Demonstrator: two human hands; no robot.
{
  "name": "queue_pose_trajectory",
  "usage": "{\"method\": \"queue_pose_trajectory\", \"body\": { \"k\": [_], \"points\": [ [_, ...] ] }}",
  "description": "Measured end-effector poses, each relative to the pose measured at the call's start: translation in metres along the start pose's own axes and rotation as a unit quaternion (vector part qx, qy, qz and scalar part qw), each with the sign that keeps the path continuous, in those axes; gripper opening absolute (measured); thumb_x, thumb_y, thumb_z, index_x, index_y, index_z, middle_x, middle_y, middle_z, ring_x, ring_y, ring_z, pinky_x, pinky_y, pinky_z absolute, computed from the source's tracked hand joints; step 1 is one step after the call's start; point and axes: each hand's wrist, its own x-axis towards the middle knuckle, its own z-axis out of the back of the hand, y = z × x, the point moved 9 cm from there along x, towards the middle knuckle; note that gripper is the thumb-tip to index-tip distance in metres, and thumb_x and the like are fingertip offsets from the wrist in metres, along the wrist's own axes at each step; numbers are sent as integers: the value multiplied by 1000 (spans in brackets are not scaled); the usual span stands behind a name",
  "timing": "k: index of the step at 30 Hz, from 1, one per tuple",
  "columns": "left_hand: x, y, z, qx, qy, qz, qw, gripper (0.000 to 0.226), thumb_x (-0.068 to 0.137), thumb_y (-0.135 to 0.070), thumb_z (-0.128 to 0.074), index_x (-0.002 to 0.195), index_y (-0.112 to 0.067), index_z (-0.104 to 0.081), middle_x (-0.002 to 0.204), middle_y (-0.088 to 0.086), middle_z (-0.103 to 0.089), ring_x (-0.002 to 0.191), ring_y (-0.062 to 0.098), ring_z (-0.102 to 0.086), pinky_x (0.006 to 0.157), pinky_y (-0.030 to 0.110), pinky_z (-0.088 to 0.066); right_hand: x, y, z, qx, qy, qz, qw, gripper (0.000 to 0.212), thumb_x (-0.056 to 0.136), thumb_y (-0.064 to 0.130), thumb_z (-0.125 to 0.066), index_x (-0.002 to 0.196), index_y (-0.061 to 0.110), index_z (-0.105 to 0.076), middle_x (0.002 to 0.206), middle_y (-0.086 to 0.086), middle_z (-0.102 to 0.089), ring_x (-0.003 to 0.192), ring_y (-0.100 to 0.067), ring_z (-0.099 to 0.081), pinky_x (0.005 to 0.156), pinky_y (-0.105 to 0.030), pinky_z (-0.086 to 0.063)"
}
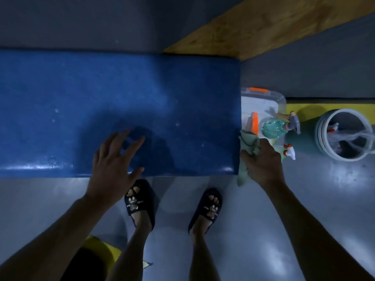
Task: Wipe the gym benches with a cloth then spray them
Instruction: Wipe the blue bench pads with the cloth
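Standing at the long blue padded gym bench, we grip a crumpled pale green cloth in our right hand just off its end, w/ left hand spread, fingers open, holding nothing, prob. to steady us; teal spray bottle waits in the clear plastic tub nearby.

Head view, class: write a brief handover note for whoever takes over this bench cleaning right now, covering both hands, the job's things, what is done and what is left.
Left hand: open, fingers spread over the blue bench, near its front edge.
Right hand: grips the green cloth just off the bench's right end.
Teal spray bottle lies on the clear lidded box beside the bench; a white bucket stands further right.
Done: cannot tell how much is wiped.
Left: wipe the bench, then spray it.
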Motion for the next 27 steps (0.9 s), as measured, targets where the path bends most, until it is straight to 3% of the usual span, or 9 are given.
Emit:
{"method": "queue_pose_trajectory", "body": {
  "k": [2,4,7,10,13,16,20,23,27],
  "points": [
    [3,16,-3,38,20,-10,999,86,70,-42,-81,146,-26,-43,156,13,-28,141,43,-26,104,62,-34,-10,11,4,14,-71,14,997,35,81,44,-65,103,17,-59,93,-5,-68,90,-31,-63,76,-38,-52],
    [6,23,-7,42,29,-27,998,88,71,-45,-80,147,-27,-41,158,12,-25,143,42,-23,107,63,-32,-19,18,4,9,-116,16,993,38,84,46,-63,115,23,-60,99,-3,-65,95,-28,-60,80,-35,-48],
    [8,25,-11,23,34,-33,999,87,74,-47,-77,149,-28,-38,160,10,-21,145,40,-20,108,63,-31,-30,30,-6,-21,-122,19,992,55,85,26,-63,138,26,-47,110,-10,-52,101,-30,-53,81,-34,-44],
    [7,28,-13,9,30,-36,999,86,76,-49,-74,150,-31,-35,162,8,-18,146,40,-17,110,63,-28,-33,35,-12,-13,-105,36,994,71,79,10,-62,145,20,-37,115,-12,-48,103,-29,-50,80,-32,-43],
    [8,27,-13,8,25,-39,999,84,77,-50,-73,150,-32,-35,161,7,-20,146,40,-18,110,63,-28,-31,20,0,30,-150,14,988,48,81,10,-63,127,14,-47,115,-11,-56,104,-31,-55,79,-34,-45],
    [8,27,-14,15,23,-33,999,83,78,-52,-70,150,-33,-34,162,6,-19,146,39,-16,112,62,-26,-35,13,3,1,-206,-24,978,27,86,13,-61,112,9,-54,108,-14,-57,97,-38,-55,74,-35,-39],
    [7,27,-17,18,15,-33,999,81,80,-51,-68,151,-33,-32,162,6,-18,146,39,-16,113,62,-24,-54,38,-23,-5,-254,-57,965,38,86,12,-56,123,14,-58,112,-14,-56,99,-33,-55,73,-37,-43],
    [7,26,-18,17,10,-37,999,80,81,-49,-69,151,-32,-33,162,7,-19,146,40,-16,113,63,-24,-76,91,-61,8,-236,76,969,46,80,9,-60,126,14,-61,109,-15,-57,93,-25,-52,71,-35,-44],
    [7,26,-16,16,1,-41,999,73,87,-53,-62,150,-33,-33,162,7,-20,146,40,-17,111,63,-26,-94,130,-98,-46,-69,256,963,45,87,13,-50,131,17,-57,113,-12,-52,92,-31,-57,71,-39,-55]
  ]
}}
